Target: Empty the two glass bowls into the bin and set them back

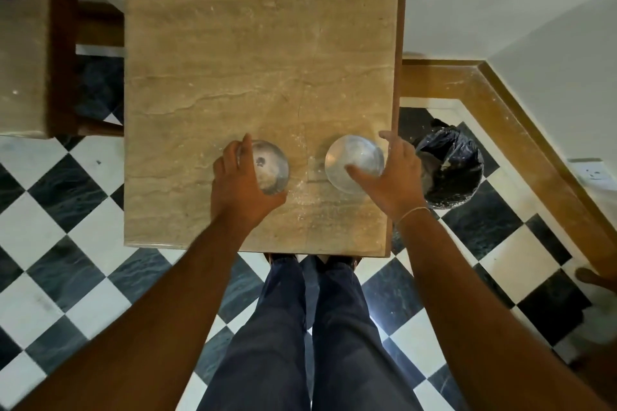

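Observation:
Two glass bowls stand on the marble table (pixel 260 53) near its front edge. The left bowl (pixel 272 167) holds some dark and pale residue; my left hand (pixel 238 187) wraps around its left side, thumb at the front rim. The right bowl (pixel 350 157) looks whitish inside. My right hand (pixel 389 177) grips its right side, with the thumb lying over the near rim. The bin (pixel 457 173), lined with a black bag, stands on the floor just right of the table.
White powder is scattered on the tabletop between the bowls. A second stone-topped piece of furniture (pixel 23 43) stands at the left. A wooden skirting (pixel 521 117) runs along the white wall at right. My legs are at the table's front edge, on the chequered floor.

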A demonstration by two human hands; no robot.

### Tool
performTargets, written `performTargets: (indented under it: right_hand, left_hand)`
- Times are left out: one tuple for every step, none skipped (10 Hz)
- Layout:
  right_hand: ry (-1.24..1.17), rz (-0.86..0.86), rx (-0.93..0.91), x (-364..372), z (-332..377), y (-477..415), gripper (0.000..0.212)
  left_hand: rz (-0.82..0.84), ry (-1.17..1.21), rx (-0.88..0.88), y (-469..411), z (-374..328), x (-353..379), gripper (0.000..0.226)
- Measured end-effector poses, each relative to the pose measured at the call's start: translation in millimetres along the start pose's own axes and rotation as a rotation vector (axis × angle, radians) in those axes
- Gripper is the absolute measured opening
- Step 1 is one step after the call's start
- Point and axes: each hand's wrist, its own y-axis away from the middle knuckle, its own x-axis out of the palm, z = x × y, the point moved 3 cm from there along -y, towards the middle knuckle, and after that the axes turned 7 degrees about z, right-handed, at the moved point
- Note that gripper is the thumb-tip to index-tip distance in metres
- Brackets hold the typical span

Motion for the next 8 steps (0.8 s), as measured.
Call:
performTargets:
  right_hand:
    - [0.132,0.075,-0.009,17.3,-8.6,-5.4,0.124]
    - [0.131,0.08,-0.017,31.4,-10.5,-6.9,0.133]
    - [0.109,0.046,-0.014,38.8,-8.2,-8.0,0.132]
    - [0.083,0.028,-0.016,43.4,-8.6,-12.1,0.13]
    - [0.036,0.034,-0.036,46.7,-8.0,-14.4,0.128]
    - [0.014,0.051,-0.024,48.0,-3.0,-11.3,0.123]
    - [-0.003,0.035,-0.034,48.0,-3.2,-8.0,0.109]
    - [0.048,-0.051,-0.076,37.8,6.5,-2.0,0.096]
  left_hand:
    - [-0.008,-0.074,0.038,-3.9,1.4,7.9,0.138]
    - [-0.005,-0.123,0.028,-6.0,3.6,13.4,0.138]
    - [-0.041,-0.116,0.006,-10.2,11.5,13.6,0.136]
    - [-0.075,-0.121,-0.012,-16.1,19.0,13.1,0.137]
    - [-0.079,-0.127,-0.016,-22.9,22.1,12.6,0.139]
    - [-0.065,-0.113,-0.023,-22.0,21.8,15.9,0.138]
    - [-0.083,-0.071,-0.028,-21.0,27.0,16.7,0.136]
    - [-0.032,-0.082,-0.05,-10.7,25.0,13.4,0.143]
